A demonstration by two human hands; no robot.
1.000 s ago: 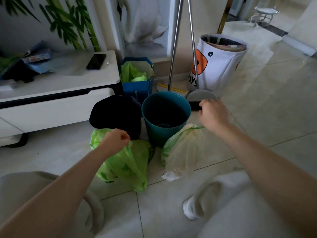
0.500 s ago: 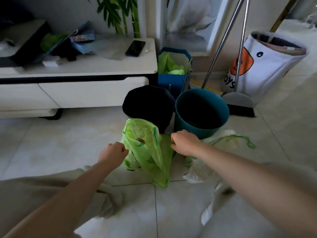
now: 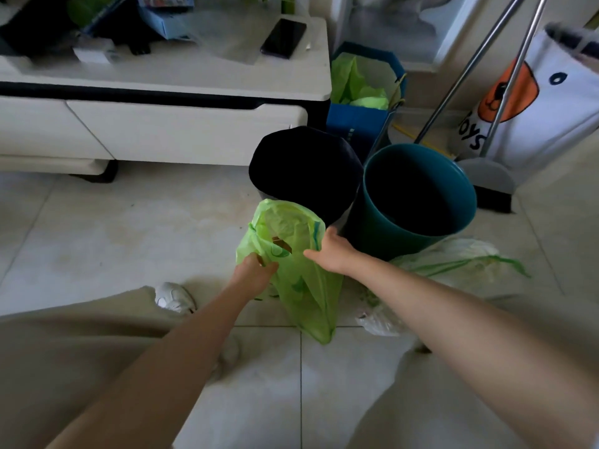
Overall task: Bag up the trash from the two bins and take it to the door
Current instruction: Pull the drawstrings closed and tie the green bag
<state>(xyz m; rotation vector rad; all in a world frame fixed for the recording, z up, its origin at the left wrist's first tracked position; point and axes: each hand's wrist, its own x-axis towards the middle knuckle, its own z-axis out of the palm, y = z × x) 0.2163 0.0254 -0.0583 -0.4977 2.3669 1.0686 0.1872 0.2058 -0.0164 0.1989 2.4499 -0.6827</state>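
While the green bag (image 3: 301,273) is gripped at its mouth by both closed hands, left (image 3: 252,275) and right (image 3: 334,252), its contents are barely discernible.

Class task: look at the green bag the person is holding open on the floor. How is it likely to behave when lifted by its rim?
The green bag is thin and crumpled, so it will probably sag and swing. It looks nearly empty, so likely light. Both hands pinch its rim.
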